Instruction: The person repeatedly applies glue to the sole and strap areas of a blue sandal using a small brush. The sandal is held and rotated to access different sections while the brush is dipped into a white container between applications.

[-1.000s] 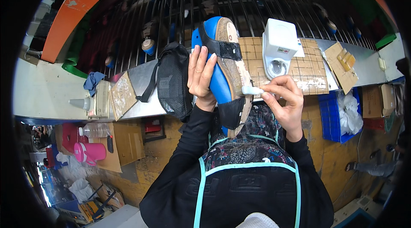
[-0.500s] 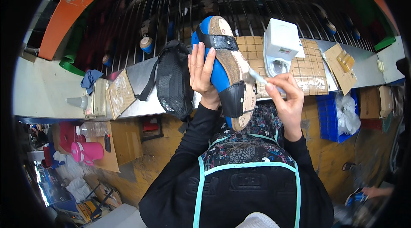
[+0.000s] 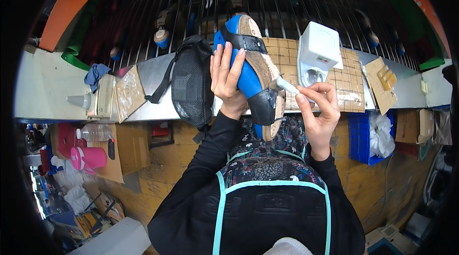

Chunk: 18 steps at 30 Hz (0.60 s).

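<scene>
Currently, left hand (image 3: 228, 80), fingers extended, holds blue-and-black shoe (image 3: 247, 80) over bench edge (image 3: 162, 111); right hand (image 3: 321, 111) pinches pale tool (image 3: 288, 86) at sole (image 3: 271, 67). Work appears underway; finished portion cannot be determined.

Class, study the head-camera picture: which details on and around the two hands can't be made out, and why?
All in the head view:
1. Far side of the shoe piece: turned away from the camera.
2. Thumb of the left hand: hidden, seemingly behind the shoe piece.
3. Grip of the pale tool: mostly covered by the right hand.
4. Contents of the black mesh bag: hidden by its fabric.
</scene>
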{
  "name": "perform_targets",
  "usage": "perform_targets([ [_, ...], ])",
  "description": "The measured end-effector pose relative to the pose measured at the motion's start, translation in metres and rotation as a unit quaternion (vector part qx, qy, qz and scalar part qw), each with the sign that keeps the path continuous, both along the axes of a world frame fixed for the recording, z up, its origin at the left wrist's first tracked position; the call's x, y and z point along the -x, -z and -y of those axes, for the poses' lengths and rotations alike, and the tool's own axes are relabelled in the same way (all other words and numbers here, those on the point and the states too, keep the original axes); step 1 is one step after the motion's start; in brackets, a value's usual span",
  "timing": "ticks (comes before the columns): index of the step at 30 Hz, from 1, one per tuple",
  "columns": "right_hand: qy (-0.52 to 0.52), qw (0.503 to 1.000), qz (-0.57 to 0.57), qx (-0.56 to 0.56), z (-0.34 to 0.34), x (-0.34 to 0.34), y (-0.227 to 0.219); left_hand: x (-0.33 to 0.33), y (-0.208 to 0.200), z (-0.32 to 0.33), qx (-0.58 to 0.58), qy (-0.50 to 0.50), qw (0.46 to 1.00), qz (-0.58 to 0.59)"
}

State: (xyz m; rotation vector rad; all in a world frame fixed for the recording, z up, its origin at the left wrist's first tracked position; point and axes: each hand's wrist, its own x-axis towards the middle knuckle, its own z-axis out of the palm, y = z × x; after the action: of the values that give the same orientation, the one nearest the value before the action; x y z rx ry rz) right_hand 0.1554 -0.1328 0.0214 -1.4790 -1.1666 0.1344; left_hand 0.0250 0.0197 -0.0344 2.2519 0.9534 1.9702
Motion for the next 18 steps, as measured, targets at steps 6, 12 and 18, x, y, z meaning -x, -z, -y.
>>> perform_targets([
  [6, -0.045, 0.999, -0.018, -0.005, 0.001, -0.004, 0.001, 0.0, -0.005, -0.003, 0.015, 0.001, 1.0, -0.008],
  [12, -0.061, 0.997, -0.047, 0.008, 0.009, -0.002, 0.001, -0.002, -0.01, -0.006, 0.047, 0.004, 0.999, -0.02],
  [18, -0.095, 0.994, -0.062, -0.001, 0.018, -0.003, -0.002, -0.003, -0.017, -0.007, 0.088, 0.009, 0.996, -0.033],
])
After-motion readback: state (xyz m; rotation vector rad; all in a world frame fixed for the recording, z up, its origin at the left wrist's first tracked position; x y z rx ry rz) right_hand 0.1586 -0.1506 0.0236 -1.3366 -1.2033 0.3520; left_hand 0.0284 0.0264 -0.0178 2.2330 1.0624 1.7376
